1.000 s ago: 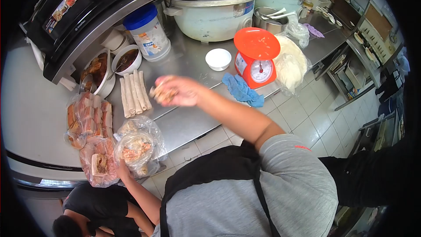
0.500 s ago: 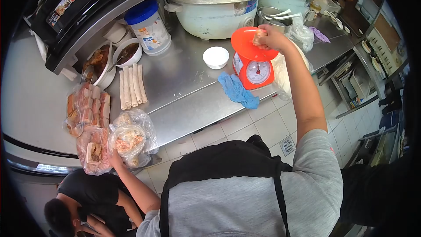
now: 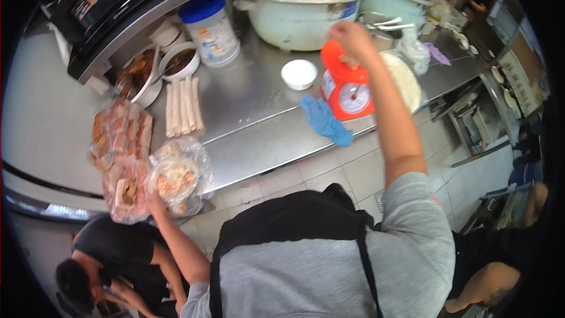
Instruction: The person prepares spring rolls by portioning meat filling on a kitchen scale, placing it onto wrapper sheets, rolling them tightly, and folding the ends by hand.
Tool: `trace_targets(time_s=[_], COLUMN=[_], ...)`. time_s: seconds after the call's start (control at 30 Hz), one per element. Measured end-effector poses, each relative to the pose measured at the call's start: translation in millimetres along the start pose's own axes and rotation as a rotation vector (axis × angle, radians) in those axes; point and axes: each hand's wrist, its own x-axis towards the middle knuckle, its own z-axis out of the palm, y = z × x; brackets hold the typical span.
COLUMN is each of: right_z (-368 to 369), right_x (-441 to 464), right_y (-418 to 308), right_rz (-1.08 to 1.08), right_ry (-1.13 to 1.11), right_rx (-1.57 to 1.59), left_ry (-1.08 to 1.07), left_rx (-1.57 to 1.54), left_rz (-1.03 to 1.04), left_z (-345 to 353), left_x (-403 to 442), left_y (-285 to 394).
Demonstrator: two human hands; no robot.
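One lump of filling (image 3: pixel 351 60), now on the red scale (image 3: pixel 336 101) below the right hand (image 3: pixel 351 36), the scale bearing its weight; right fingers blurred, grip unclear; left hand (image 3: pixel 155 201) against the filling bowl (image 3: pixel 170 165), grip indistinct.

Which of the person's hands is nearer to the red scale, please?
The right hand is nearer, close by the red scale. The left hand is well away, at the clear plastic bag.

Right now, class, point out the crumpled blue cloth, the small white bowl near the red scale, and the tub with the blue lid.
Blue cloth (image 3: pixel 325 121): head view, its middle.
White bowl (image 3: pixel 299 74): head view, its inside.
Tub (image 3: pixel 216 41): head view, its side below the lid.
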Motion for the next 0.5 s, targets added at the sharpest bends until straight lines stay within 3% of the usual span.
trace_targets(time_s=[0.03,0.07,0.1,0.13,0.17,0.3,0.33,0.37,0.4,0.47,0.5], right_z=[17.9,46.5,59.0,73.9,106.7,189.3,214.3,232.9,250.2,276.6,289.8], right_x=[-7.6,-5.9,-21.5,-38.7,-43.3,-87.8,-102.0,-111.1,-121.2,-136.6,-148.5], right_y=[-16.0,-17.1,-42.7,-68.6,-72.8,-121.4,-133.6,-142.8,-152.4,-172.3,-184.0], right_rz=[-0.034,-0.262,-0.247,-0.268,-0.478,-0.644,-0.707,-0.782,-0.762,-0.762,-0.727], right_ry=[-0.018,-0.005,-0.205,-0.296,-0.308,-0.606,-0.691,-0.700,-0.758,-0.828,-0.859], right_rx=[0.065,0.027,0.161,0.093,0.077,0.170,0.192,0.216,0.234,0.223,0.276], left_ry=[-0.050,-0.163,-0.156,-0.156,-0.144,-0.147,0.087,0.027,0.135,0.008,-0.046], left_rx=[-0.193,-0.314,-0.311,-0.261,-0.208,-0.156,0.164,0.158,0.266,0.280,0.065], left_rz=[0.068,0.033,0.081,0.136,0.190,0.158,0.324,0.111,0.366,0.417,0.423], left_z=[6.1,8.3,8.7,10.6,10.5,6.8,12.0,11.6,18.7,12.3,15.0], left_x=[-11.3,-4.7,-4.5,-11.2,-22.9,-10.2,-29.4,-31.2,-69.2,-70.1,-81.7], left_y=[4.2,1.4,1.2,10.3,18.0,-1.4,8.8,12.2,41.1,48.8,61.4])
